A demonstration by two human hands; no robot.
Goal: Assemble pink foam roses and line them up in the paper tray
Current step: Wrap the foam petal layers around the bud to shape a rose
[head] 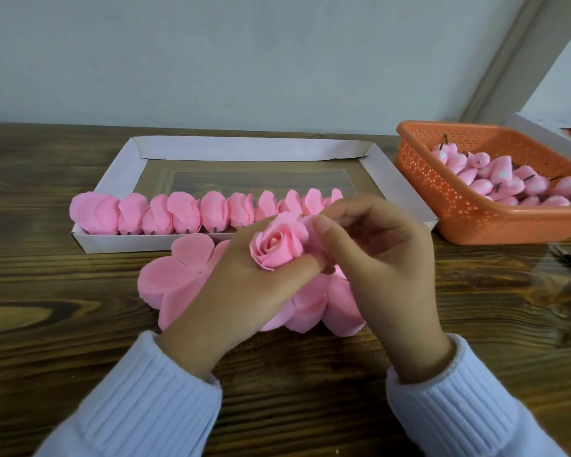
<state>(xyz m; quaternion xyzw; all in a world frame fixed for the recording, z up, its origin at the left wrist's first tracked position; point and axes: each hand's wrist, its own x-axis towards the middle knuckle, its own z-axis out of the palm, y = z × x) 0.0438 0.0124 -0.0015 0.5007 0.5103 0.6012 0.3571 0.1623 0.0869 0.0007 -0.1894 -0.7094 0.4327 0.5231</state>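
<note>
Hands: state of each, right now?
Left hand: holds the rose, thumb against its base.
Right hand: pinches the rose's outer petal.

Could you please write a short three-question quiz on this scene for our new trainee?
1. True or false: the finished roses line the far wall of the paper tray.
2. Which holds the rose buds? A) orange basket B) paper tray C) glass jar
3. Fill in: the left hand and right hand hold one foam ____ above the flat petal sheets.
Key: 1 false, they line the near wall; 2 A; 3 rose.
</note>
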